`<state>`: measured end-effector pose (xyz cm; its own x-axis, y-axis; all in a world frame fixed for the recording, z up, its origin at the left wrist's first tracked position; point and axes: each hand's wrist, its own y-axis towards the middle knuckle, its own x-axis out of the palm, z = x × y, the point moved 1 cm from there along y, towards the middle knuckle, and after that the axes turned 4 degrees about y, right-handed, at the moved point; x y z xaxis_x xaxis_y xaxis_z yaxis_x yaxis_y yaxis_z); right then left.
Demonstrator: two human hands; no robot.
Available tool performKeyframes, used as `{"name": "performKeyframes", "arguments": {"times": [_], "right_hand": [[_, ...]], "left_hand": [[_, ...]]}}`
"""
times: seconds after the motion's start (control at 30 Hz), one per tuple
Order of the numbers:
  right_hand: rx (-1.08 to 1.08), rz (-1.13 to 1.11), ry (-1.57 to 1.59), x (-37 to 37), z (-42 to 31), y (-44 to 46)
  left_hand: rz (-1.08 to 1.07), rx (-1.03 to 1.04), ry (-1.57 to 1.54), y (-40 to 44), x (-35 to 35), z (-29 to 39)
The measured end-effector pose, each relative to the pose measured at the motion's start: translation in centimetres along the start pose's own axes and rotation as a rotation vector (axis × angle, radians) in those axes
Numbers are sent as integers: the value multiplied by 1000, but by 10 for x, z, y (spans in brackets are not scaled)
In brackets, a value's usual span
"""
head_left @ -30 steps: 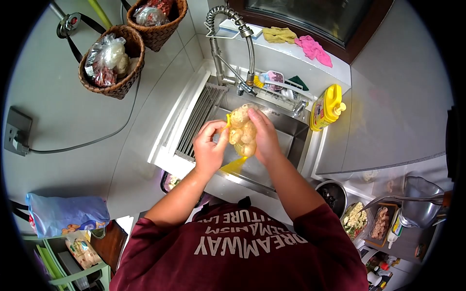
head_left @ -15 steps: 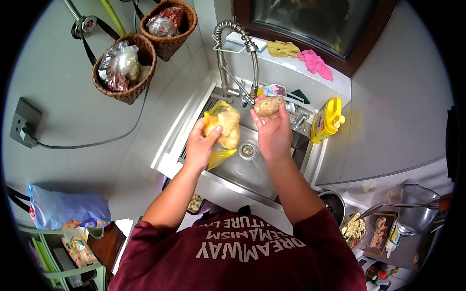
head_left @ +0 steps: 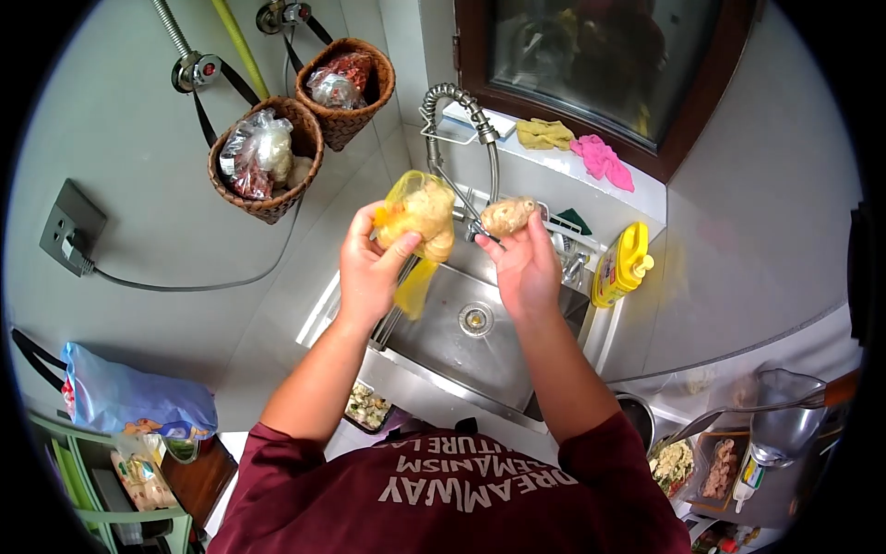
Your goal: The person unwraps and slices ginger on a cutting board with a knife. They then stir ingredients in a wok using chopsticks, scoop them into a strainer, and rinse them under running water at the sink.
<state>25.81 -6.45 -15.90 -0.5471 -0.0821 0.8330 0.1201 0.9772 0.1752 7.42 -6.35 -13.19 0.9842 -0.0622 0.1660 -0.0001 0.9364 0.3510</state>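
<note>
My left hand (head_left: 374, 263) grips a yellow bag (head_left: 426, 217) with knobbly pale-brown pieces, like ginger, inside; its loose end hangs down below. To the right, my right hand (head_left: 528, 258) is closed on one knobbly pale-brown piece (head_left: 508, 217), held up on the fingertips. Both hands are raised over the steel sink (head_left: 443, 323). The sink's drain shows below and between them. Behind the hands stands a faucet with a coiled spring neck (head_left: 492, 138), its base partly hidden.
Two wicker baskets (head_left: 221, 185) with bagged goods hang at upper left. A yellow bottle (head_left: 622, 266) stands right of the sink. Yellow and pink cloths (head_left: 602, 164) lie on the ledge. Food trays (head_left: 720, 471) are at lower right, a blue bag (head_left: 138, 392) at lower left.
One piece, first among the others between my hands, is now apart in my right hand. Both hands have parted, and the view has shifted, showing more of the window.
</note>
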Motion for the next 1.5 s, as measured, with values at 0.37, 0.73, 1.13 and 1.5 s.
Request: {"name": "performKeyframes", "arguments": {"times": [0.37,0.73,1.13,1.5], "right_hand": [[4,-124,-120,-2,0,-5],[156,-188,-329,-2,18,-13],[247,-144,-467,-14,47,-21],[763,-515,-900,-70,248,-129]], "left_hand": [[-3,171,113,-14,-5,-13],[35,16,-112,-13,-3,-14],[132,-20,41,-32,-28,-24],[734,-313,307,-229,-181,-45]]}}
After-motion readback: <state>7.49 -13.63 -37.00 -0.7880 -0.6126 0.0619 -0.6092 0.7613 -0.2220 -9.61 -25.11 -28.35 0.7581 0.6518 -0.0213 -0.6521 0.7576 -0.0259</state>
